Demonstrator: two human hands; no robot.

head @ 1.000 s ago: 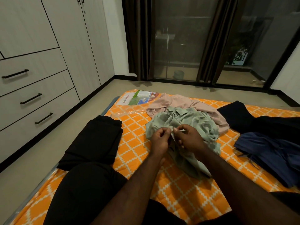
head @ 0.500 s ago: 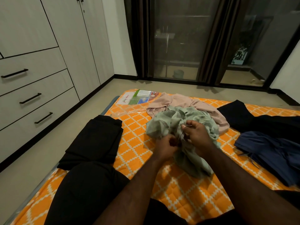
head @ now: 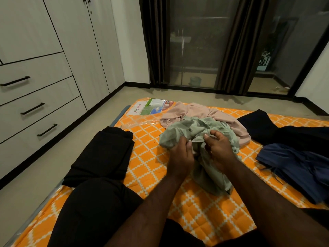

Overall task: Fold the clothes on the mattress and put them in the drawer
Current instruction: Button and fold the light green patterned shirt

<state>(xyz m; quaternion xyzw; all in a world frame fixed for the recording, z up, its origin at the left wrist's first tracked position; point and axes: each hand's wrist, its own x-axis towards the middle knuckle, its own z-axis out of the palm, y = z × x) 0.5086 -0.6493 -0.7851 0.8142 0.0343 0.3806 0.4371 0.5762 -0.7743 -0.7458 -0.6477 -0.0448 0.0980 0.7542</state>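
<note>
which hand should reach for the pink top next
Right, probably. The pink top lies just past the right hand; the left hand would have to cross over. Both now grip the green shirt.

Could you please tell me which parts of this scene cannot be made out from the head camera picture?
- Pink garment: its near part is hidden under the green garment.
- Green garment: its type is unclear, as it is bunched in the left hand and right hand.
- Blue garment: blurred, and partly cut off by the right edge.
- Drawers: all closed, so contents are hidden.
- Printed label: text too small to read.
</note>
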